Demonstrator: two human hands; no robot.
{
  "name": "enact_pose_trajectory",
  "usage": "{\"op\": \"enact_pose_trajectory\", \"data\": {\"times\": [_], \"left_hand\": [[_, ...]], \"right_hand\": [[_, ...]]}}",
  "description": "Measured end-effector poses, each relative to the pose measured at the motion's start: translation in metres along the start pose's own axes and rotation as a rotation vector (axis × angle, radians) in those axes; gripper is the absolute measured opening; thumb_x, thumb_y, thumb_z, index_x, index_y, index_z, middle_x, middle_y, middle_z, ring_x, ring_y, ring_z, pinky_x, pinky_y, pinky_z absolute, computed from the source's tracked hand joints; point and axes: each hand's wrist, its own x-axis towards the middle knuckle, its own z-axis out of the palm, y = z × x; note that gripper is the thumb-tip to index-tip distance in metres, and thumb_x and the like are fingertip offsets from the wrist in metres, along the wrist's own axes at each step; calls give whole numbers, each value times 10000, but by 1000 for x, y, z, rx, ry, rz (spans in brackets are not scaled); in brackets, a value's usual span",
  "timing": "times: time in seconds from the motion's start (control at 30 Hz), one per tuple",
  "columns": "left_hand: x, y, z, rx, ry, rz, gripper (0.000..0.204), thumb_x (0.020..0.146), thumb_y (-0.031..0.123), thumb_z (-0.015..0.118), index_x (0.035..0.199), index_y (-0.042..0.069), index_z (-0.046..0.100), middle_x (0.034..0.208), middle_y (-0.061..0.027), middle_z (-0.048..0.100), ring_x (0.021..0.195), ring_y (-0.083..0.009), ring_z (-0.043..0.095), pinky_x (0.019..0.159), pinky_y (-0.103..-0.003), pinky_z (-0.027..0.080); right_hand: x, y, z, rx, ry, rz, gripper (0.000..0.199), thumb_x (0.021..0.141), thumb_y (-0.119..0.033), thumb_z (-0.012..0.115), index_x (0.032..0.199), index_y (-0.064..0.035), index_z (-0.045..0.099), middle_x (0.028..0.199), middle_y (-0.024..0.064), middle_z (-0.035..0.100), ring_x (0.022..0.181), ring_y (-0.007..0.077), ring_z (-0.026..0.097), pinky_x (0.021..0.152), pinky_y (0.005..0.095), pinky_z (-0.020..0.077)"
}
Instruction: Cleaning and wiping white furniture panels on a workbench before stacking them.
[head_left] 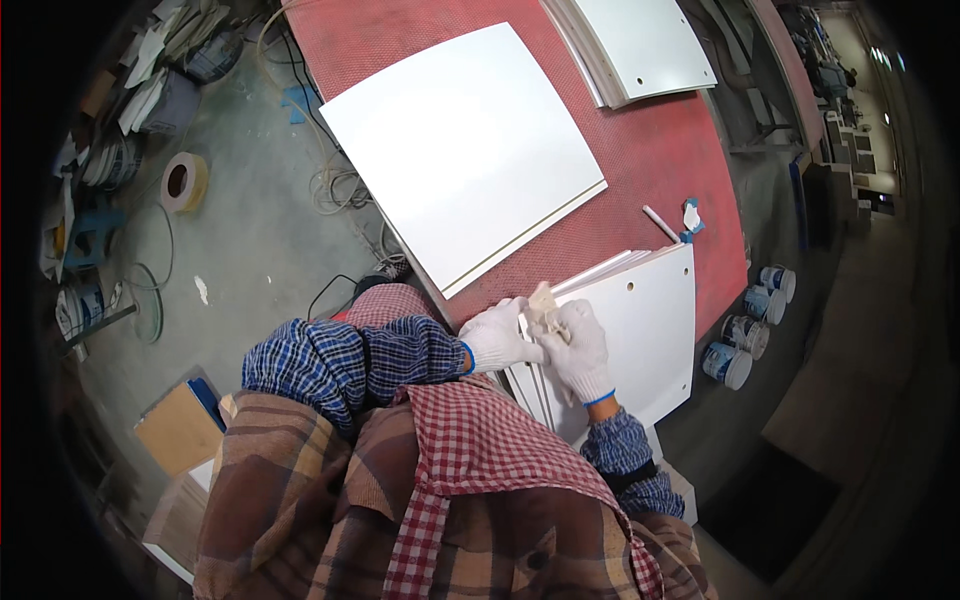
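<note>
Both my hands wear white knitted gloves with blue cuffs and meet at the corner of a stack of white panels (640,330) with small round holes, at the near right of the red-topped table. My left hand (500,337) lies against the stack's corner, its fingers bent; whether it grips a panel is hidden. Closed round a crumpled beige cloth (543,303), my right hand (578,350) is just right of the left one. Farther off lies a large white panel (465,150) with a thin brownish line along its near edge.
Another stack of white panels (640,50) lies at the far right of the red tabletop (375,40). A white stick (661,224) and a small blue-and-white piece (692,216) lie beyond the near stack. Several paint-type tubs (727,366) stand right; a tape roll (185,182) and cables (340,190) lie left.
</note>
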Motion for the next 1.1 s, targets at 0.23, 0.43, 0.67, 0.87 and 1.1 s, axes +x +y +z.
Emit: {"op": "enact_pose_trajectory", "data": {"times": [0.23,0.43,0.67,0.87,1.1], "left_hand": [[3,-4,4,-26,31,73,961,715,546,809,1448,28,468,1371,-211,579,1256,-374,607,1044,-448,503],[5,1,1,21,-12,-6,928,715,514,801,1424,9,480,1362,-240,591,1237,-378,623,1029,-443,515],[0,2,0,32,5,16,1040,718,624,810,1481,18,447,1381,-241,594,1237,-362,629,1054,-418,497],[-3,-1,-14,-77,-20,15,903,791,557,796,1468,40,498,1376,-193,622,1263,-306,619,1087,-387,475],[-5,12,-21,-183,98,73,552,884,383,784,1274,14,656,1098,-88,715,999,-151,675,920,-293,537]], "right_hand": [[23,-13,7,-46,35,44,300,865,-323,761,991,-72,653,1007,172,597,879,393,655,757,473,524],[5,-17,5,-54,-3,84,276,894,-320,731,981,-75,637,1025,181,597,897,417,646,765,500,517],[50,-9,-6,233,473,418,329,950,-342,673,1106,-52,659,1131,172,642,956,349,666,866,468,521],[-13,86,-26,15,724,578,367,947,-325,682,1098,9,656,1126,173,635,993,336,645,920,424,500],[-23,87,-8,3,760,479,332,937,-319,704,1047,-6,675,1038,156,603,960,331,634,899,420,500]]}}
